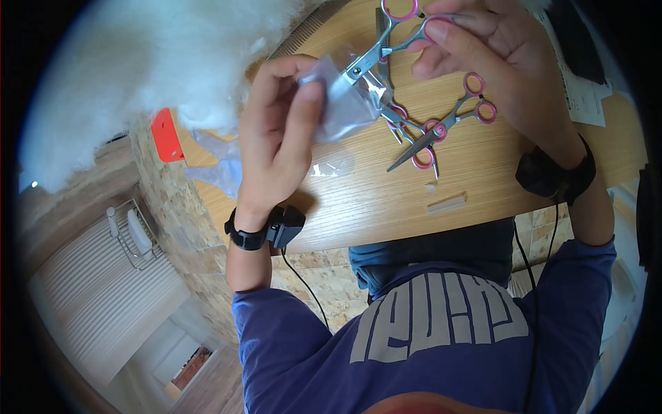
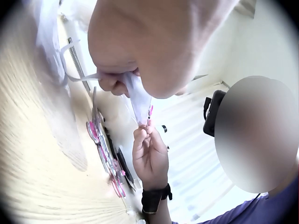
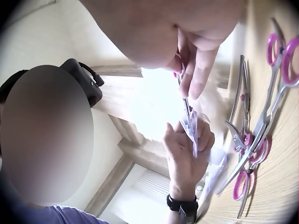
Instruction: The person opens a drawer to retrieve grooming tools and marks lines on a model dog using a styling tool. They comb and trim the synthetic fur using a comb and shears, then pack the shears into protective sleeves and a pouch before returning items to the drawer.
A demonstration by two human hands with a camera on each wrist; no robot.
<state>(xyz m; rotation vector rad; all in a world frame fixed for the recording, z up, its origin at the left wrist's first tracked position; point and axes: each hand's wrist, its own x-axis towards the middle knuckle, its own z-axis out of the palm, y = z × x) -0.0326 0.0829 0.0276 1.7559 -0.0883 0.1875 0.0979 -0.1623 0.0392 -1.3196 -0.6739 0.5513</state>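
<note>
My left hand pinches a clear plastic sleeve between thumb and fingers, above the table. Inside the sleeve are the blades of a pair of silver scissors with pink-lined finger rings. The right hand holds these scissors at the ring end, thumb against one ring. In the right wrist view, the scissors' shank runs from the right fingers down into the sleeve. More pink-ringed scissors lie on the table below the hands, crossing one another.
White fluffy material fills the far left. A comb lies at the table's far side, and empty-looking plastic sleeves lie at the left edge by a red object. Printed paper is at the right; a small strip lies near the front edge.
</note>
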